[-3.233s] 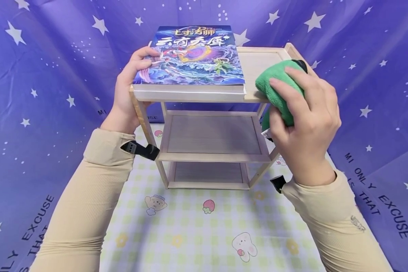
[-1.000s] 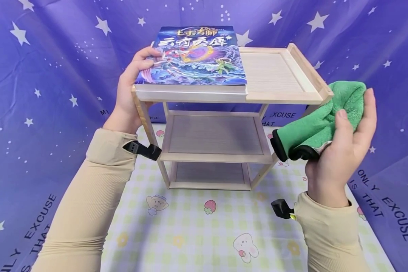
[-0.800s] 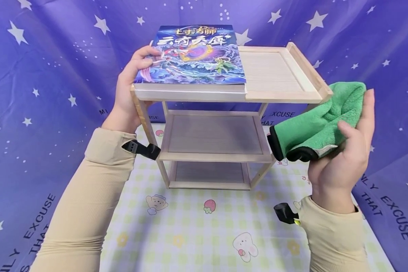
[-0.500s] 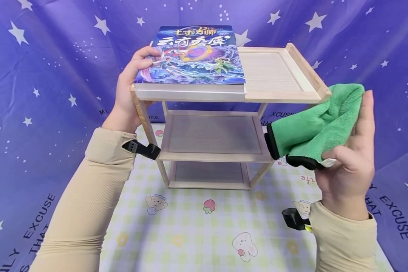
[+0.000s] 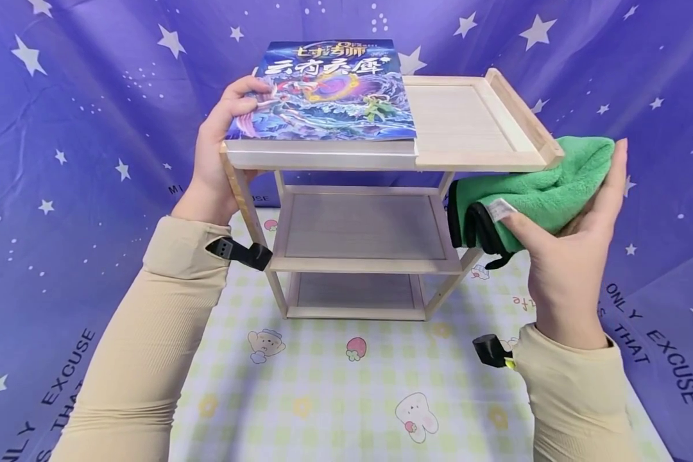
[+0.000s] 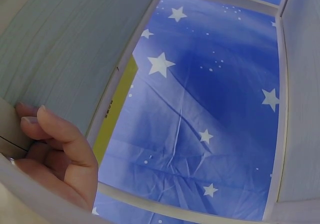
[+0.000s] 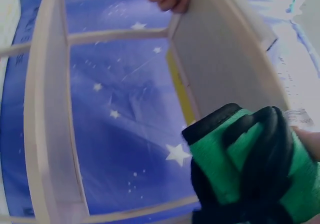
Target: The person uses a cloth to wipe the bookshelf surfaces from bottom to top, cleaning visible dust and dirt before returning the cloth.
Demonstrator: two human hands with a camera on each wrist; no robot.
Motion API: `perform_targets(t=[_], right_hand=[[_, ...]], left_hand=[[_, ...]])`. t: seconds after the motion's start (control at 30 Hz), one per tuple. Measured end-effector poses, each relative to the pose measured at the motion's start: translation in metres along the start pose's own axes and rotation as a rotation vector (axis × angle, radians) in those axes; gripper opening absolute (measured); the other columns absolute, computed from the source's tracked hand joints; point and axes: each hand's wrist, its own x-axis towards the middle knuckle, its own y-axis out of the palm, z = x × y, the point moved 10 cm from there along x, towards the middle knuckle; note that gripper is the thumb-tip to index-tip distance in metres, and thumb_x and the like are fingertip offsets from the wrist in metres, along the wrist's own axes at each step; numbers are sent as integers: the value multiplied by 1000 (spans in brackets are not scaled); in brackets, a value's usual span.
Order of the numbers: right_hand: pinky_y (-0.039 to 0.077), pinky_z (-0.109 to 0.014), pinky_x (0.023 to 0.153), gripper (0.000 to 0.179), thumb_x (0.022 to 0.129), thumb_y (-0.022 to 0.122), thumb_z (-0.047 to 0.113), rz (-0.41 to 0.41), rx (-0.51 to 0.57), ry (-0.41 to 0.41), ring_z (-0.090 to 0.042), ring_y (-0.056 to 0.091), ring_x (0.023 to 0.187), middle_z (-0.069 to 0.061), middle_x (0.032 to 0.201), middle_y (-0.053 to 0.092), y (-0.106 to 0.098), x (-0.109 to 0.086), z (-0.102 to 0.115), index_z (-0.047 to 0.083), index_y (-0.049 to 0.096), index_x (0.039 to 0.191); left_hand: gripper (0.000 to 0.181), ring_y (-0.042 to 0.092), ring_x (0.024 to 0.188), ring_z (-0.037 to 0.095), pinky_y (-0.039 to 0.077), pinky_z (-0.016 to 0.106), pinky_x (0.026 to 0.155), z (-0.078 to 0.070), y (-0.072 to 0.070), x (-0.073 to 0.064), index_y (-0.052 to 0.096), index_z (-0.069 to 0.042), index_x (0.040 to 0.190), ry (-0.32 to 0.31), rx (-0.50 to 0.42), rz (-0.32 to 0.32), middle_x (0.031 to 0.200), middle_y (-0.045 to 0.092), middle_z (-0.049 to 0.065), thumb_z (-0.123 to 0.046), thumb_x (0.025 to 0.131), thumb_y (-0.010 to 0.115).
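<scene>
Your right hand (image 5: 572, 269) clasps a green cloth (image 5: 560, 192), the thumb over its near side and the fingers behind it, one fingertip showing past the far edge; the thumb tip lies at a white label (image 5: 500, 209), beside the cloth's black trim (image 5: 479, 224). The cloth sits against the right end of a pale wooden rack (image 5: 456, 122), partly below the top shelf; half a second ago the trim and label hung lower, with the thumb down near the bottom edge, and both have now risen. About three seconds ago the back of this hand faced up and the cloth covered the top shelf's right front corner; that corner is now in sight. Your left hand (image 5: 216, 144) grips the rack's left end, fingers over the edge of a blue illustrated book (image 5: 329, 96); the left wrist view shows other fingers curled beneath the shelf; this hand and the book have stayed in place. The book lies flat on the top shelf's left part; the rack's middle shelf (image 5: 364, 228) and bottom shelf (image 5: 355, 295) are below; under everything spreads a checked tablecloth (image 5: 323, 391); behind hangs a starry purple curtain (image 5: 92, 115).
</scene>
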Motion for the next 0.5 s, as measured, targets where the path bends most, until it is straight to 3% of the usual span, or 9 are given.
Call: perform_targets(t=[0.17, 0.3, 0.5], right_hand=[[41, -26, 102, 94, 60, 79, -16, -78, -209, -53, -23, 47, 124, -10, 133, 48, 8, 2, 7, 10, 38, 140], [43, -27, 96, 72, 63, 83, -3, -157, -407, -104, -20, 53, 115, -6, 124, 53, 10, 7, 10, 9, 44, 122], [43, -22, 89, 61, 67, 83, 14, -255, -664, -184, -10, 57, 102, 5, 115, 62, -2, 14, 5, 12, 50, 119]], left_hand=[[25, 46, 129, 30, 42, 37, 92, -1, 0, -1, 60, -26, 111, 6, 8, 4, 145, 41, 4, -23, 95, 41], [25, 46, 130, 30, 42, 37, 93, -1, -1, -2, 60, -26, 111, 6, 8, 3, 145, 41, 4, -24, 95, 41], [24, 46, 129, 29, 43, 36, 91, -1, 0, 0, 60, -24, 110, 17, -7, 9, 145, 41, 5, -23, 95, 42]])
